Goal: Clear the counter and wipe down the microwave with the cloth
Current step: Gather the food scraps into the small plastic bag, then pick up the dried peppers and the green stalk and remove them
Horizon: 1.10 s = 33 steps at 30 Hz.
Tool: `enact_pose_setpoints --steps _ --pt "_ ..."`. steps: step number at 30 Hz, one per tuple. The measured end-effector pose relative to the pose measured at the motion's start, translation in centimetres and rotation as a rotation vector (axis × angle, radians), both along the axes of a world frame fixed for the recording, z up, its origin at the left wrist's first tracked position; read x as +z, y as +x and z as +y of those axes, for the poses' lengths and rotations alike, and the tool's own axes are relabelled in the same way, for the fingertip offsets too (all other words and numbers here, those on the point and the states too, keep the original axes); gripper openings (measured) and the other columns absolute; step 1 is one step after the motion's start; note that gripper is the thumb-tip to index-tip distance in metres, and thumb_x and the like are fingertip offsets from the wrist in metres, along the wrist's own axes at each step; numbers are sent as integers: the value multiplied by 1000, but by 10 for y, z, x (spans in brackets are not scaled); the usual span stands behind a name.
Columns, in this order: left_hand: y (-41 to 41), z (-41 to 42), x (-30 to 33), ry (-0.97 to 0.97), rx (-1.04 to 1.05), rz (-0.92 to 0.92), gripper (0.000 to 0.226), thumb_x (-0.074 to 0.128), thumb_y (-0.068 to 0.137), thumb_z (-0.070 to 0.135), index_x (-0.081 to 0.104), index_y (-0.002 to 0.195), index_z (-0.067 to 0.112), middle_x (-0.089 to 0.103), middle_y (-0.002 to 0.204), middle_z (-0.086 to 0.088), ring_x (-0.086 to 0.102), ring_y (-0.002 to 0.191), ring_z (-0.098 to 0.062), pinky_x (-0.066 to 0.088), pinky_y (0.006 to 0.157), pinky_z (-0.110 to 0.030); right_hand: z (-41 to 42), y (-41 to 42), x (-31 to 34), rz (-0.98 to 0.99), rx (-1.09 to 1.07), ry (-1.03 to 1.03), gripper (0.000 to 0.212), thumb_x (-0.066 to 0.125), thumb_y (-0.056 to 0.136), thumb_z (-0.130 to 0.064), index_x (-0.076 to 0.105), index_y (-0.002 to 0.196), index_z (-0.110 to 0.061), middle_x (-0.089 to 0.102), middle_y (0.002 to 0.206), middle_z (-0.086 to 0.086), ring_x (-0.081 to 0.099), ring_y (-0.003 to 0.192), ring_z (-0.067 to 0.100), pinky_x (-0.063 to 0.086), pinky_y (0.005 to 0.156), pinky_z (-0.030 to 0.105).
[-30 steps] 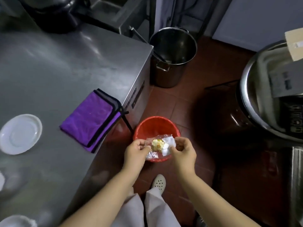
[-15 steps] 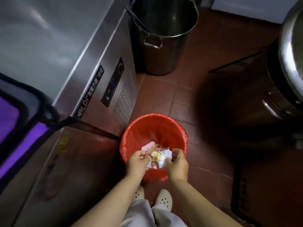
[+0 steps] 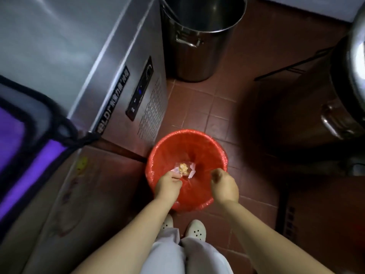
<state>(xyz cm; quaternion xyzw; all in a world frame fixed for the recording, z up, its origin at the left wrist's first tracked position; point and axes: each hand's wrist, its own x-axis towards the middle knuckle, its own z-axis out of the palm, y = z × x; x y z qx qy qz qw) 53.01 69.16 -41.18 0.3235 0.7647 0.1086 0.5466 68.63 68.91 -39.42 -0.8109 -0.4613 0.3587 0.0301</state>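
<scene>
A red bin [image 3: 209,147] stands on the floor below me. Inside it lies a clear wrapper with yellow food scraps and white tissue [image 3: 183,168]. My left hand [image 3: 168,186] hovers over the bin's near-left rim with its fingers loosely curled, just beside the wrapper and not gripping it. Over the near-right rim my right hand [image 3: 224,184] is held empty with loosely curled fingers. The purple cloth with black trim [image 3: 13,149] lies on the steel counter [image 3: 49,36] at the far left, one corner hanging over the edge. No microwave is visible.
A steel appliance front with a black control strip [image 3: 140,89] faces the bin. A tall steel stockpot [image 3: 201,36] stands on the red tile floor behind. A large steel vessel [image 3: 347,91] fills the right side. My white shoes [image 3: 195,230] are close to the bin.
I have leaned lower over the bin. Both hands let go of the wrapper and moved apart, and it now sits down inside the bin.
</scene>
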Motion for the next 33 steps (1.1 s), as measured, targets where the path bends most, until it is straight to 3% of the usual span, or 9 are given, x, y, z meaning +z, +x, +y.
enact_pose_setpoints --steps 3,7,11,15,21,29,33 --pt "2 1 68 38 0 -12 24 57 80 6 57 71 28 67 86 -2 60 72 -20 44 64 -23 6 2 69 -89 144 39 19 47 88 -17 63 100 -20 67 102 4 62 91 29 40 66 29" --pt "-8 -3 172 135 -99 39 19 57 82 9 59 77 27 66 84 5 60 76 -15 41 62 -21 9 -8 171 -158 293 103 18 45 89 -18 62 94 -21 67 95 2 62 85 27 38 62 28" --pt "-27 -12 267 256 -188 107 26 57 80 8 56 67 30 61 82 8 56 70 -8 34 53 -12 6 -21 264 -203 398 231 18 47 90 -19 64 97 -20 67 97 -2 62 84 21 36 61 25" --pt "-51 -27 335 347 -206 147 24 65 77 10 56 67 30 57 75 12 56 68 -8 42 61 -18 0 -35 329 -216 446 332 19 46 90 -19 64 95 -21 68 95 -4 63 81 18 40 62 25" --pt "-93 -63 388 472 -75 240 24 67 75 12 55 65 30 57 67 12 55 66 -8 38 64 -21 -8 -59 380 -222 613 442 16 47 90 -22 62 91 -18 66 93 -2 62 84 22 39 61 27" --pt "-140 -178 423 410 218 428 26 66 78 19 52 65 35 58 67 13 59 71 -11 37 61 -23 -45 -120 403 -122 998 459 23 44 91 -24 64 95 -15 67 96 6 62 90 30 44 69 32" --pt "-158 -252 436 386 430 450 25 63 80 17 54 66 35 62 72 13 62 74 -11 47 69 -26 -81 -162 415 -57 1187 488 21 47 90 -26 63 98 -15 68 98 10 62 93 33 44 70 34"
